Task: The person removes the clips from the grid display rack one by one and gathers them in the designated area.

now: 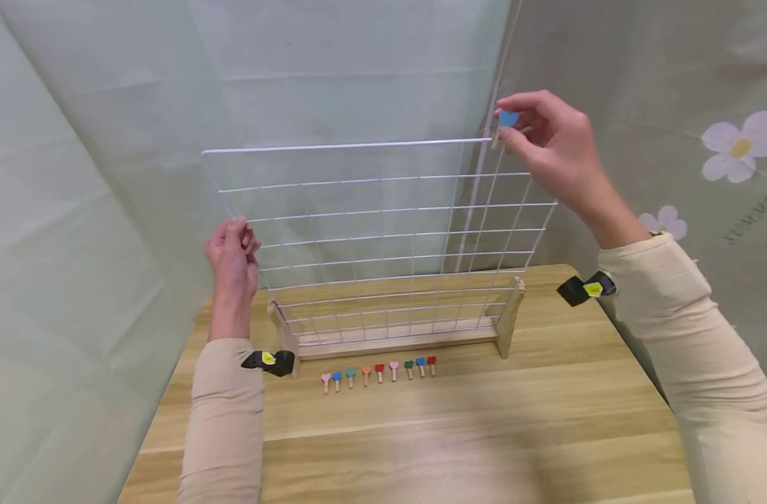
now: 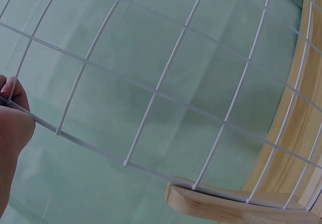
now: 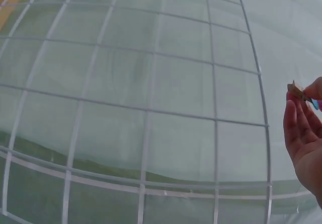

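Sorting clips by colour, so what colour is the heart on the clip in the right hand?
Blue heart, clearest in the head view.

white wire grid (image 1: 383, 231), blue-heart clip (image 1: 506, 120), light wooden table (image 1: 421, 427)

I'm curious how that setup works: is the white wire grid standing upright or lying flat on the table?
Upright. The wire grid stands on edge in a wooden base on the table, and the left hand grips its side edge.

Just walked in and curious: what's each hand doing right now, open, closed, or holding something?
Left hand: grips the left edge of the white wire grid.
Right hand: pinches a blue heart clip at the grid's top right corner.
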